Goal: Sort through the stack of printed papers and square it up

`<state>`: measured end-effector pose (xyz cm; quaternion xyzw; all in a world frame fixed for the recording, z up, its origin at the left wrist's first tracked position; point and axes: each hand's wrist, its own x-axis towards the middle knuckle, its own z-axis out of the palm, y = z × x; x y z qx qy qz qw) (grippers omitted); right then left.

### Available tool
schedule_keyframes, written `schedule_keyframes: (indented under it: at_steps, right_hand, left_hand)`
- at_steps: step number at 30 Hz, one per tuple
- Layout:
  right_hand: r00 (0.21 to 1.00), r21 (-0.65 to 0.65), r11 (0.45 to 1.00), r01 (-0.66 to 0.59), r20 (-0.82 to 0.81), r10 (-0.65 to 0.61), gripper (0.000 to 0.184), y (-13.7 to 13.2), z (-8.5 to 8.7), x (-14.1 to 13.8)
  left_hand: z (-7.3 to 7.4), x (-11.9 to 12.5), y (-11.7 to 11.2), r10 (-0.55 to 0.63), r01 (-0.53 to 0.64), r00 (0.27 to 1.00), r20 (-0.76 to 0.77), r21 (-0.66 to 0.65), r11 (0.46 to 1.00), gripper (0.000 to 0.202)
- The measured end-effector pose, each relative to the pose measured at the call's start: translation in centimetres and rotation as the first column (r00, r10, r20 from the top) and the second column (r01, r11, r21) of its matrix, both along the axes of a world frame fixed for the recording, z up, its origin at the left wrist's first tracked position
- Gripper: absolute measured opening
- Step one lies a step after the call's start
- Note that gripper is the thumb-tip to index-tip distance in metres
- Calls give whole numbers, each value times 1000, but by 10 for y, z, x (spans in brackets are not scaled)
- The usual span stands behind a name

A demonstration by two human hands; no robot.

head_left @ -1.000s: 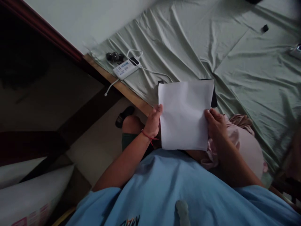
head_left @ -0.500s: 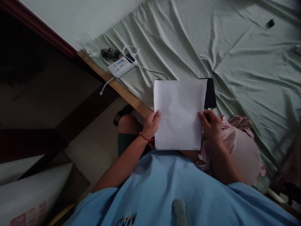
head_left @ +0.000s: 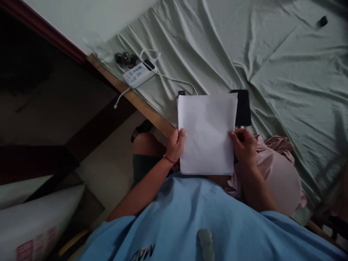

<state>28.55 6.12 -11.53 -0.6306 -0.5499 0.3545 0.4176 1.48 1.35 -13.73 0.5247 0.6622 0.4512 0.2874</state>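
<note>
A blank white sheet of paper (head_left: 207, 132) is held up over my lap, between both hands. My left hand (head_left: 175, 144) grips its left edge, thumb on top, a red thread bracelet at the wrist. My right hand (head_left: 244, 145) pinches the right edge with the fingers curled over it. Behind the sheet a dark flat device (head_left: 243, 107) lies on the bed, mostly hidden by the paper.
A wrinkled pale green sheet (head_left: 285, 79) covers the bed ahead. A white power bank (head_left: 135, 74) with a white cable and a dark bundle (head_left: 125, 58) lie near the wooden bed edge (head_left: 136, 98). A pink pillow (head_left: 277, 174) sits by my right arm. A small black object (head_left: 323, 21) is far right.
The paper and both hands have shifted slightly left and closer to my body; my right hand's fingers have curled more over the sheet's edge. The view has tilted a little.
</note>
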Motion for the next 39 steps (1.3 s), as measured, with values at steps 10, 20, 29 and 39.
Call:
schedule_keyframes:
  at_steps: [10,20,29,39]
  right_hand:
    - [991,162,984,71,100,-88,22,2,-6,14]
    - [942,310,950,-49,329,-58,18,-3,8,10]
    - [983,424,904,-51,183,-30,9,-9,14,10]
    - [794,-173,860,-480,-502,343,53,-15,21,10]
  left_hand:
    - [2,-5,3,-169,177,979,112,-58,983,39]
    - [3,-6,11,-160,155,986,-36,-120,981,37]
    - [-2,-9,13,-175,167,983,-56,-123,978,35]
    - [-8,-11,10,-154,175,979,136,-162,971,47]
